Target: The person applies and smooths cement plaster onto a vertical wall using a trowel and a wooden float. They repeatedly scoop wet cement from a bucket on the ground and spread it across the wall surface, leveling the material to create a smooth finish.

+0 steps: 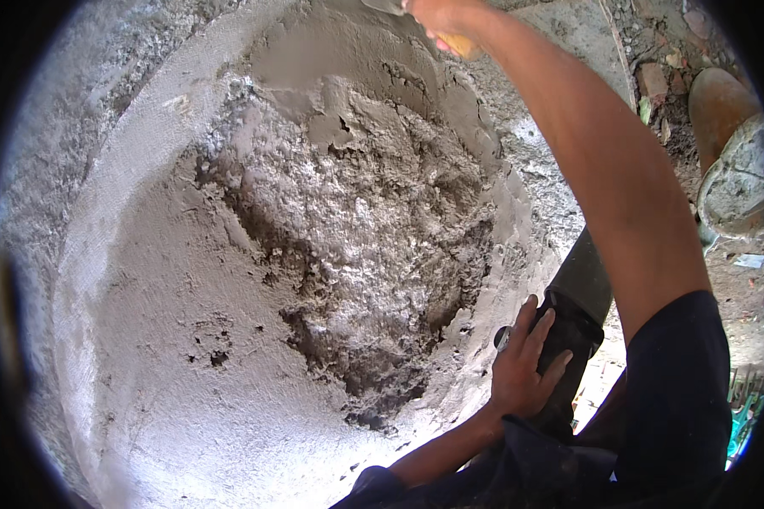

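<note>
At the top edge, my right hand (pixel 450 17) grips the yellowish handle (pixel 460 45) of a trowel, its grey blade (pixel 384 5) partly cut off by the frame. The blade is by smooth, damp-looking grey mortar (pixel 306 51) at the upper part of a large rounded surface. Below this mortar lies a rough, crumbly patch (pixel 373 212) with dark hollows along its lower left side. My left hand (pixel 522 369) rests with fingers apart on my dark-clothed leg (pixel 560 365), holding nothing.
Smoother grey plaster (pixel 178 305) covers the left and lower left. At far right, a mortar-smeared container (pixel 738 182) stands beside a brown rounded object (pixel 720 110). Brick fragments (pixel 654 81) and debris lie above them. Something green (pixel 743 424) shows at the lower right rim.
</note>
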{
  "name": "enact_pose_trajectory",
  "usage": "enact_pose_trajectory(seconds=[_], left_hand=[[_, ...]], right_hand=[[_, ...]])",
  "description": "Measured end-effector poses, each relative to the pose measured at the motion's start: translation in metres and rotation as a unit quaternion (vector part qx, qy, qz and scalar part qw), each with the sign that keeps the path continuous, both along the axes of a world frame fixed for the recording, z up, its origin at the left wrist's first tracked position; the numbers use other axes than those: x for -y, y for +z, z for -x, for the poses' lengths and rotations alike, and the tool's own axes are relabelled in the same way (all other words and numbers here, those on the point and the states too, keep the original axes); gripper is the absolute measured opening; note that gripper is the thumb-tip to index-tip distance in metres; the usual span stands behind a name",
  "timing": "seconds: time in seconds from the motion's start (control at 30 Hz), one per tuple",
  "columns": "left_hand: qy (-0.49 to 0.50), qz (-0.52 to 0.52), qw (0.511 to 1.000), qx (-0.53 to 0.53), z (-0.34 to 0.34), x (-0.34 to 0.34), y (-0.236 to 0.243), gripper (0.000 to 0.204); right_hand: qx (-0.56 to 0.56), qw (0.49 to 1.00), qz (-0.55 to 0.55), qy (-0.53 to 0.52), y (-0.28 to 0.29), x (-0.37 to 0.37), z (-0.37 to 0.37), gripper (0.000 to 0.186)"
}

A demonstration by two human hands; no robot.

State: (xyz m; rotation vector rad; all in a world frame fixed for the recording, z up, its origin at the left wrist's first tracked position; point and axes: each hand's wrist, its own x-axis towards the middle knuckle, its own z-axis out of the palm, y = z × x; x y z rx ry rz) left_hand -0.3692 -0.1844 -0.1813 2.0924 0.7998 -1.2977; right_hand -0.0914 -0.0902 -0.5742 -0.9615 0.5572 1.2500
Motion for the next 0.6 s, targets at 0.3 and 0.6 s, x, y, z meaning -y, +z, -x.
enact_pose_trajectory(seconds=[0.3, 0.6], left_hand=[[-0.003, -0.01, 1.0, -0.008, -0.001, 0.008, 0.003, 0.071], [-0.084, -0.021, 0.996, 0.006, 0.006, 0.026, 0.005, 0.072]], right_hand=[[-0.051, 0.992, -0.109, -0.023, 0.062, 0.03, 0.047, 0.04], [0.189, 0.948, -0.248, 0.059, 0.246, 0.026, 0.057, 0.043]])
